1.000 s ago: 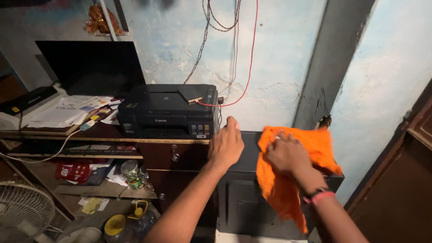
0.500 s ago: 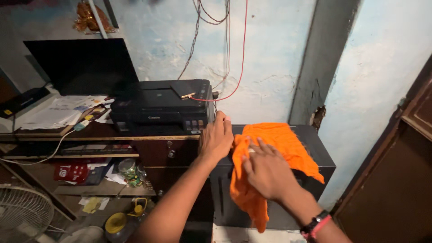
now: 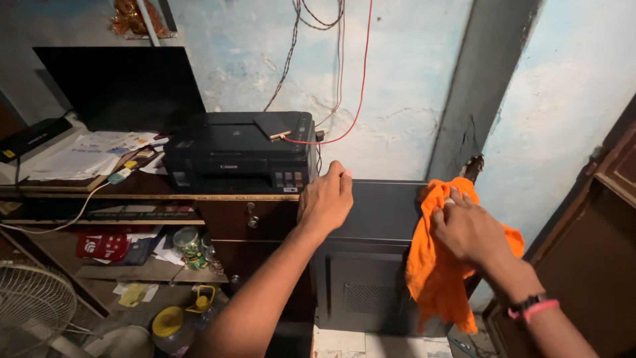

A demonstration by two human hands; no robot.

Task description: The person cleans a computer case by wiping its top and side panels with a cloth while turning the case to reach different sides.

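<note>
My right hand (image 3: 472,229) presses an orange cloth (image 3: 440,272) against the right end of a dark grey computer case (image 3: 384,212); the cloth hangs down over the case's side. My left hand (image 3: 326,199) rests flat on the left top edge of the same case, fingers together, holding nothing. A pink and black band sits on my right wrist (image 3: 533,308). A black printer (image 3: 238,152) stands on a wooden desk (image 3: 132,195) just left of my left hand.
Papers (image 3: 86,156) and a dark monitor (image 3: 119,86) sit on the desk. Wires (image 3: 331,73) hang down the pale blue wall to the printer. A white fan (image 3: 33,311), a yellow container (image 3: 169,325) and clutter fill the shelves below. A brown wooden door (image 3: 596,258) stands at right.
My right hand has swept the orange cloth from the middle of the case top to its right end. My left hand stays on the case's left edge.
</note>
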